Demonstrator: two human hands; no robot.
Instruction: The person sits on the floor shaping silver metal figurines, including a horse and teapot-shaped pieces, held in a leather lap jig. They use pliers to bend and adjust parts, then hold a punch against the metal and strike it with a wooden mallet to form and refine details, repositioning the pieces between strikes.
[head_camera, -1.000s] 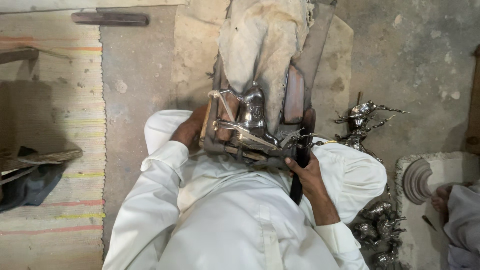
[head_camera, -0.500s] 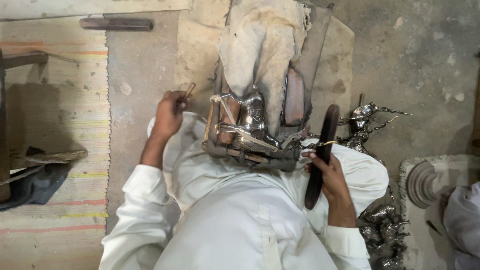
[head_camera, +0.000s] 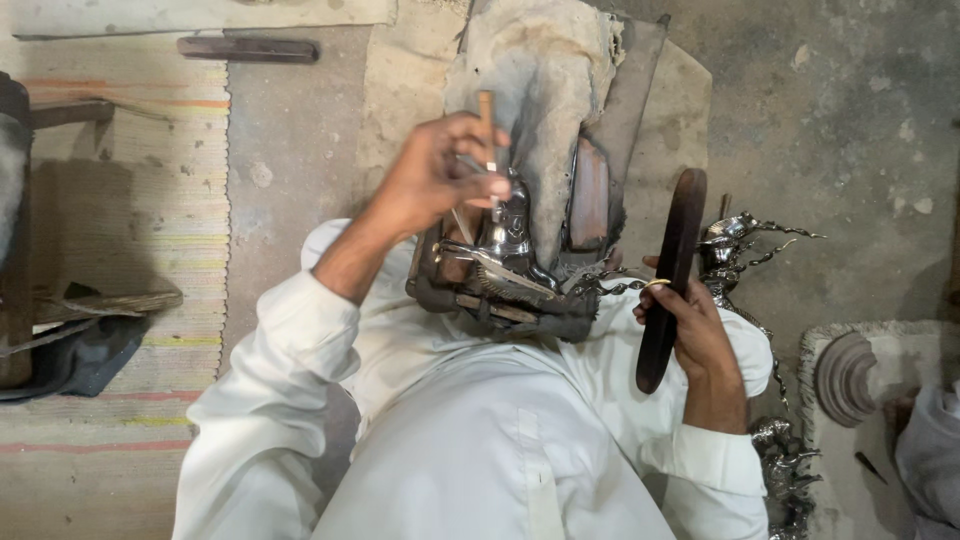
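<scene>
You are holding a thin chisel-like punch (head_camera: 487, 135) in your left hand (head_camera: 440, 172), fingers pinched closed around its shaft, with the tip pointing down at the shiny metal figurine (head_camera: 507, 232). Your right hand (head_camera: 690, 325) is gripping a dark wooden mallet (head_camera: 672, 270) near its lower end, fingers wrapped shut, at 3 o'clock from the figurine and clear of it.

The figurine is sitting in a dark wooden clamp (head_camera: 500, 305) across your lap, at the centre of the view, with a grey cloth-covered block (head_camera: 545, 90) lying at 12 o'clock from it.

Risks from this position:
- You are gripping the punch high and lightly. A glancing mallet blow is likely to skid the tip across the polished metal and scratch it.
- Your left fingers (head_camera: 480, 185) are sitting close to the punch head. An off-line strike could land on them.
- You are holding the mallet low on its length; the swing may be wandering as a result.
- The clamp is resting on your legs, not a fixed surface. A hard blow could shift it or drive the tip toward your thigh.
- Finished metal pieces (head_camera: 745, 245) are lying at 3 o'clock, near the mallet's path; a wide backswing could knock them.
</scene>
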